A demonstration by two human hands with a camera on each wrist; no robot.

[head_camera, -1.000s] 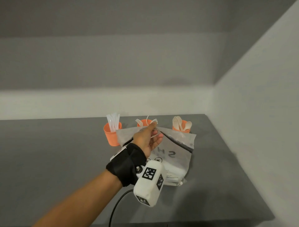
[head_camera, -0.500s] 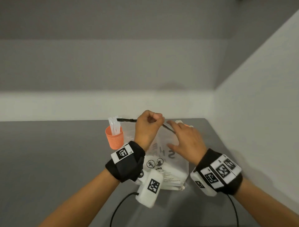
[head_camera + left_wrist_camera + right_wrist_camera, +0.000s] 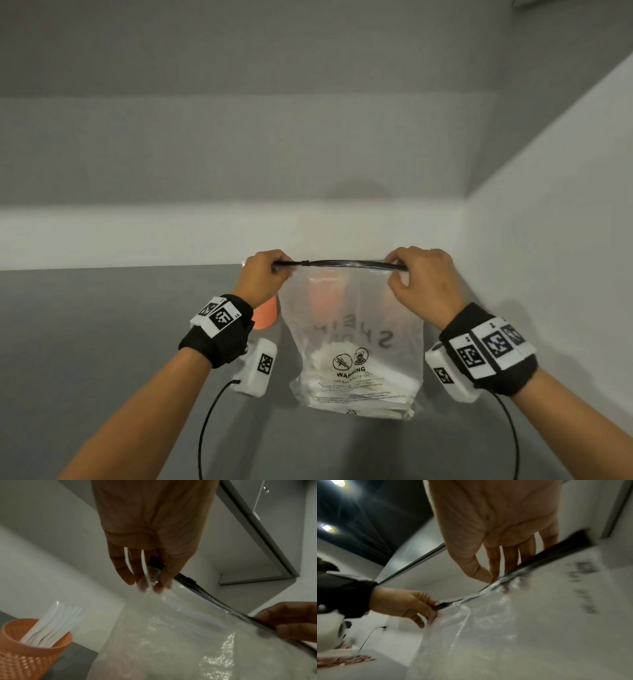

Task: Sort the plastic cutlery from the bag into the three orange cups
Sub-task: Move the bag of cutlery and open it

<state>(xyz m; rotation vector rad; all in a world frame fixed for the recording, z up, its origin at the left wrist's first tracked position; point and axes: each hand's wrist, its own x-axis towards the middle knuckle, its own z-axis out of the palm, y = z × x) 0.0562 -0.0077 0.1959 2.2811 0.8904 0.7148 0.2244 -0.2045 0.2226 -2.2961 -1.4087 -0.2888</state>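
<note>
Both hands, left (image 3: 262, 274) and right (image 3: 423, 279), each grip pinching the one bag (image 3: 356, 342) by its black strip (image 3: 346, 263); one cup (image 3: 30, 647) holds several white knives (image 3: 51, 626).

The bag (image 3: 356, 329) is thin, translucent plastic film, glossy and crinkled, with a black plastic zip strip (image 3: 342, 263) along its top. The orange cup (image 3: 25, 646) is matt plastic with a woven-looking mesh texture; its white cutlery (image 3: 51, 623) looks smooth. The grey table (image 3: 102, 342) is matt.

From my head view the bag (image 3: 356, 329) hides two cups; the third orange cup (image 3: 265, 317) only peeks out beside my left wrist
</note>
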